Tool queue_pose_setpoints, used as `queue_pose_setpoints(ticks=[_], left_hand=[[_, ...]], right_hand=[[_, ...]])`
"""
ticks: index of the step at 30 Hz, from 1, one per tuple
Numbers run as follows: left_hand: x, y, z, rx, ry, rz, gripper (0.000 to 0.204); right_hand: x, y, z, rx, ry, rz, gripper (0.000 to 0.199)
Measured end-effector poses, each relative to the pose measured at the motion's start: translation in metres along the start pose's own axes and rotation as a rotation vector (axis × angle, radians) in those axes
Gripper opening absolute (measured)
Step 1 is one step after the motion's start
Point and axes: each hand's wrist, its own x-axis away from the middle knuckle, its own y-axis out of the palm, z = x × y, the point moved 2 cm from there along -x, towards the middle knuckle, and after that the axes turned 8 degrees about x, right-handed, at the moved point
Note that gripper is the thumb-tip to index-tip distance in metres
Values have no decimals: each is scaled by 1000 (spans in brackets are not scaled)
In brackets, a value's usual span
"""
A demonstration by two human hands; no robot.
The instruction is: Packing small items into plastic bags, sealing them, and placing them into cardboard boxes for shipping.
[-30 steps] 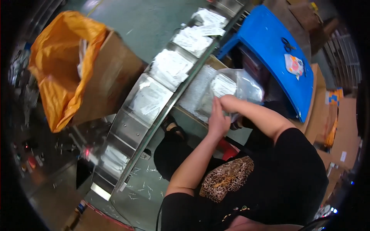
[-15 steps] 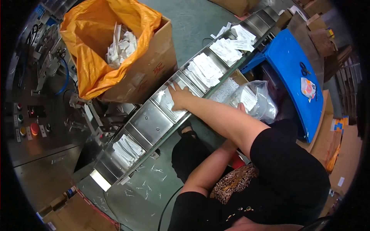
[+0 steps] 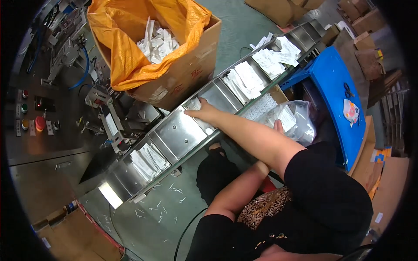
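Observation:
Reaching across to the left, my right hand (image 3: 203, 114) is closed on a stack of thin white packets (image 3: 193, 105) in a metal compartment of the long conveyor (image 3: 180, 132). The thumb lies along the near-left side of the stack, and the fingertips are partly hidden behind it. My left arm passes beneath the right one. Of my left hand (image 3: 278, 126) only the thumb shows, upright against a clear plastic bag (image 3: 303, 124) with white packets (image 3: 285, 118) inside; its other fingers are hidden.
Other conveyor compartments hold white packet piles (image 3: 150, 161). Beyond stands a cardboard box (image 3: 191, 69) with an orange liner (image 3: 126, 65) and white scraps. A machine panel (image 3: 39, 130) with buttons is at left. On the right, a blue table (image 3: 335, 78) carries scissors (image 3: 348, 90).
The view has shifted, so the conveyor and box sit further right. My right hand's spread fingers have drawn together round the packets, now a narrower stack. My left hand stays by the bag.

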Motion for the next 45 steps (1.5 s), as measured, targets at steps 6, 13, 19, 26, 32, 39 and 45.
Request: queue_pose_setpoints(ticks=[6, 13, 19, 26, 32, 39, 45], left_hand=[[-3, 4, -11, 14, 26, -6, 64], [-14, -4, 3, -116, -329, -11, 69], [-19, 14, 18, -95, -255, -1, 78], [-19, 15, 15, -65, -342, -43, 81], [-31, 30, 10, -107, -309, -101, 78], [-49, 40, 1, -64, -365, -142, 79], [-47, 37, -9, -74, -390, -186, 78]], right_hand=[[37, -25, -23, 312, -166, 67, 85], [203, -237, 15, 89, -86, -79, 66], [164, -213, 155, 675, 87, -17, 57], [147, -218, 155, 870, -129, -116, 26], [123, -372, 20, 1184, -404, 638, 25], [44, -387, 26, 1458, -238, 753, 36], [29, -405, 44, 1227, -357, 867, 29]])
